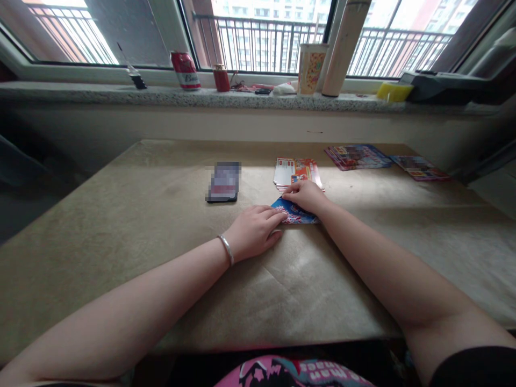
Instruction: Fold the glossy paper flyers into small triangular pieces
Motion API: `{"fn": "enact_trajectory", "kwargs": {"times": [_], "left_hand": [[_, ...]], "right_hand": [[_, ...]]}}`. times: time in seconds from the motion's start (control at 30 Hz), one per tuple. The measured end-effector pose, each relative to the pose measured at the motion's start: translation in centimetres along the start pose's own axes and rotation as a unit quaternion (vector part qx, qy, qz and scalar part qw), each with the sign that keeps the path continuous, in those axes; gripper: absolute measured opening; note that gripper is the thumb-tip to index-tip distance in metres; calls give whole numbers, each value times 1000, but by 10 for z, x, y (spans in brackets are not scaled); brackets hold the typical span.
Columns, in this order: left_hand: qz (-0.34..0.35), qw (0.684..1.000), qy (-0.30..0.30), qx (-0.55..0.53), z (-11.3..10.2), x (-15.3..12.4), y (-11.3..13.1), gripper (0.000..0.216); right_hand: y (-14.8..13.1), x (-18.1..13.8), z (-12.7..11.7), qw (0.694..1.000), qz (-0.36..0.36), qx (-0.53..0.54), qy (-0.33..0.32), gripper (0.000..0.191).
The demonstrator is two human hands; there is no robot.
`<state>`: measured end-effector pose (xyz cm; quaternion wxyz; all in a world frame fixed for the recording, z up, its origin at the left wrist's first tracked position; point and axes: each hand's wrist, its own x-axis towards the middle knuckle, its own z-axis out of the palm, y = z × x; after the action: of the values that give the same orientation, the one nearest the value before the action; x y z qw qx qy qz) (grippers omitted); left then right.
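Both hands on a folded sheet. The left hand (256, 231) lies flat, palm down and fingers extended close together, its fingertips resting on the near left edge of a blue printed sheet (296, 213); it grasps nothing. The right hand (307, 194) is arched over the far side of the same sheet with its fingertips down on the paper; whether it pinches an edge or only presses cannot be told. The sheet lies on the table (121, 242) directly between and under the two hands, part of it covered by them. The step in hand appears to be pressing or creasing the sheet flat; a further fold would seem to call for one hand pinning the paper while the other lifts an edge. A bracelet (226, 249) circles the left wrist. Just beyond the right hand lies a fanned stack of leaflets (296, 172); beyond the left hand, apart from it, a dark phone (223, 181). Farther off to the right lie more leaflets (357, 156). On the windowsill (80, 94) well beyond both hands stand a red can (184, 70) and a paper cup (312, 68).
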<state>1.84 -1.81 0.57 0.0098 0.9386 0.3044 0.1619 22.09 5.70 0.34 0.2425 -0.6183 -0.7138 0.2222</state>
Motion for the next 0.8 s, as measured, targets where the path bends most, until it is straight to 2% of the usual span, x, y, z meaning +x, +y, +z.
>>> {"fn": "enact_trajectory", "kwargs": {"times": [0.27,0.53,0.8], "left_hand": [[19,1000,4,7,2,-2,-2,33],[27,999,-22,10,0,-3,0,35],[58,998,-11,9,0,-3,-4,32]], "right_hand": [[3,1,1,1000,-3,-1,-1,17],[1,1,1,1000,-2,5,-4,16],[1,1,2,1000,-2,-11,3,15]]}}
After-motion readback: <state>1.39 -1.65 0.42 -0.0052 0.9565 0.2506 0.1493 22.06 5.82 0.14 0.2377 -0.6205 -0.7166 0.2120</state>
